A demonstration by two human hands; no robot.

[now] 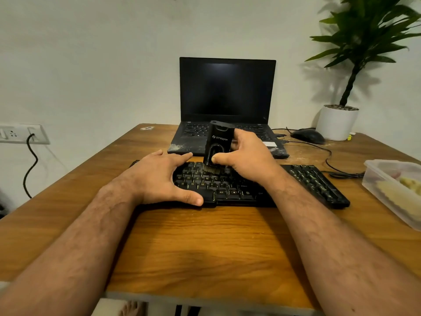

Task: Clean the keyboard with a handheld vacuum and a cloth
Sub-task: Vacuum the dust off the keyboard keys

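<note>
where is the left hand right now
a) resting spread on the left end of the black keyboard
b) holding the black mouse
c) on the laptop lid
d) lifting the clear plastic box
a: the left hand lies with fingers spread on the left end of the black wired keyboard, while the right hand grips the black handheld vacuum, brush end down on the keys.

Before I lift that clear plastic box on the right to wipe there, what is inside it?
The clear plastic box holds pale yellowish pieces and something reddish further back. The cloudy wall blurs them, and the picture's edge cuts the box off, so I cannot say what they are.
</note>
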